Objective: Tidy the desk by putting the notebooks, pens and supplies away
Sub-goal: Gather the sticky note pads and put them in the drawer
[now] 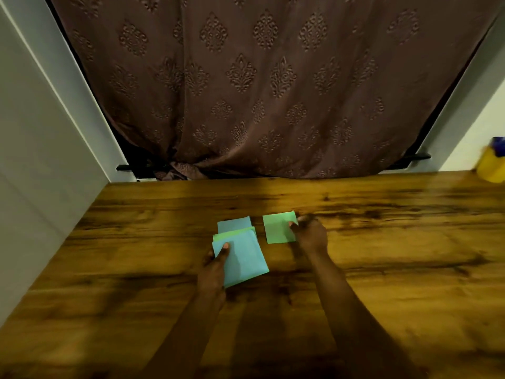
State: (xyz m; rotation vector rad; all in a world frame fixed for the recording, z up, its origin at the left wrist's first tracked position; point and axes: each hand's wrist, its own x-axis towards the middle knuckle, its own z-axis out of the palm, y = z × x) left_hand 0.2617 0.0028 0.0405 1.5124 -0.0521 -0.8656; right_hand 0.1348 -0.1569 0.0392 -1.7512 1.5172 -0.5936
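Note:
Near the middle of the wooden desk (pixel 382 255), my left hand (pixel 216 266) holds a small stack of paper sheets (pixel 243 255): a light blue sheet on top, a green one and another blue one showing behind it. My thumb lies on the top sheet and the fingers are under the stack. To the right lies a single green sheet (pixel 277 228) on the desk. My right hand (pixel 310 233) pinches its right edge near the upper corner.
A yellow container (pixel 492 166) with something blue in it stands at the desk's far right corner. A brown patterned curtain (pixel 259 91) hangs behind the desk's back edge. A grey wall (pixel 41 173) runs along the left side.

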